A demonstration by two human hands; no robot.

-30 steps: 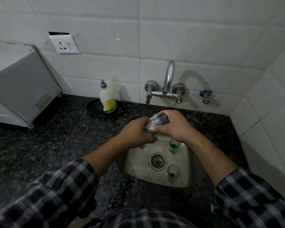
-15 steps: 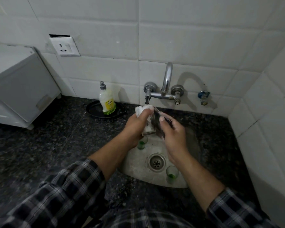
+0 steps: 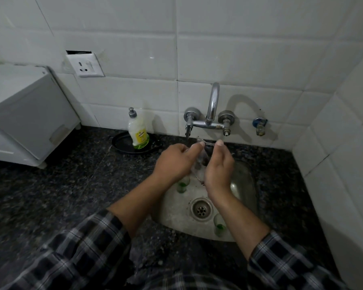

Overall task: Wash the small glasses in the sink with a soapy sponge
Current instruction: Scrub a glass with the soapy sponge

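Observation:
Above the back of the steel sink, my left hand and my right hand face each other. Both pinch a clear, wrapper-like packet with something dark inside, likely the sponge; it is blurred. Its top edge is stretched between my fingertips just under the tap's left spout. One small glass with a green bottom stands in the sink below my left wrist. Another small green-bottomed glass stands near the front edge, beside the drain. My right hand hides the sink's right back part.
A chrome wall tap rises over the sink, with a blue valve to its right. A dish soap bottle stands on a black dish. A white appliance sits left on the dark granite counter. Tiled walls close the back and right.
Both hands have lifted the packet toward the tap and drawn apart, stretching its top. The view has shifted down, and my right arm now hides the glass that stood right of the drain.

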